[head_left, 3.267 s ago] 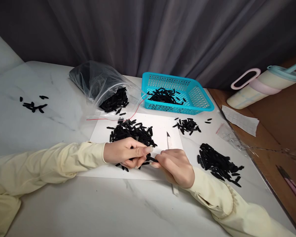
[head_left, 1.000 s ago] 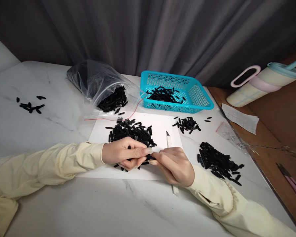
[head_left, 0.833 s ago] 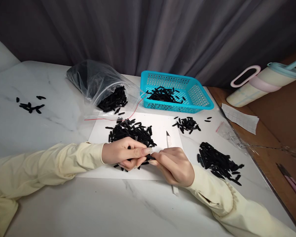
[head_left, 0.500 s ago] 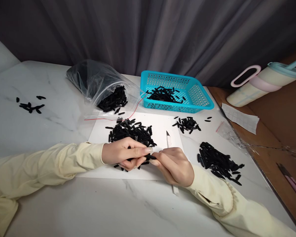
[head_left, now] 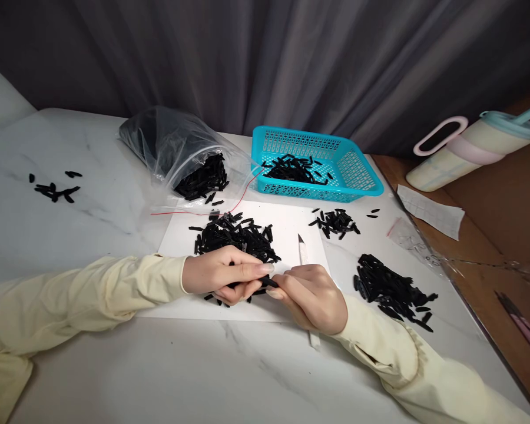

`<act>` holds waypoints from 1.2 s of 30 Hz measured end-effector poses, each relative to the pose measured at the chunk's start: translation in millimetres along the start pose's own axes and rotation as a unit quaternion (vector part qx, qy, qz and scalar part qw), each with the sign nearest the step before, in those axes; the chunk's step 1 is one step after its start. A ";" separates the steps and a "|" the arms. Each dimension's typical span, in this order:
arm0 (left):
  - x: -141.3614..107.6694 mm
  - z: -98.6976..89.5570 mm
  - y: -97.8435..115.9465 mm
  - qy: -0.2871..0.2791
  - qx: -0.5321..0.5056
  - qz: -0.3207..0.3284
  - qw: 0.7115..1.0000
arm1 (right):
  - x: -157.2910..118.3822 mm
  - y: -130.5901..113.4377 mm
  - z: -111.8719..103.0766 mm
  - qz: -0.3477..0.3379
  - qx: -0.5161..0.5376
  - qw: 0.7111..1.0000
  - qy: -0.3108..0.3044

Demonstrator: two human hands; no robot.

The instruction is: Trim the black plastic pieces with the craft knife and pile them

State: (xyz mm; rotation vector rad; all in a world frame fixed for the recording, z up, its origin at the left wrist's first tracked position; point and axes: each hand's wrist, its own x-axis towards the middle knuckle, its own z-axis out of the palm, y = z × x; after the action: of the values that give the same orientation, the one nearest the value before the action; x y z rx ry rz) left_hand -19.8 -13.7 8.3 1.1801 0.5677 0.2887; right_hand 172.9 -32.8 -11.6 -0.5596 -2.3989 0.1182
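My left hand (head_left: pixel 227 274) and right hand (head_left: pixel 313 299) have their fingers pinched on a black piece (head_left: pixel 269 282) at centre; a slack pinch could drop it into the lookalike pile (head_left: pixel 236 237) at eleven o'clock. My right hand hides the white tool's (head_left: pixel 303 253) middle; farther, at eleven, cloudy plastic blurs the bag's (head_left: pixel 159 147) back.

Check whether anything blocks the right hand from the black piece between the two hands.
Nothing visible does: the right hand touches one end of the black piece, while the left hand covers its other end.
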 end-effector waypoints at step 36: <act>8.2 -4.8 -9.0 -0.052 -0.052 0.035 0.997 | 24.9 -26.2 -38.4 0.153 0.041 0.979 -0.129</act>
State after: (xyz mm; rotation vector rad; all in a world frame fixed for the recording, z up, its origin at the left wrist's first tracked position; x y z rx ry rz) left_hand -16.4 -9.1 -3.5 1.1092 0.4156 0.3114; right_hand 170.4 -48.2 38.7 -0.9203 -2.5233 0.4473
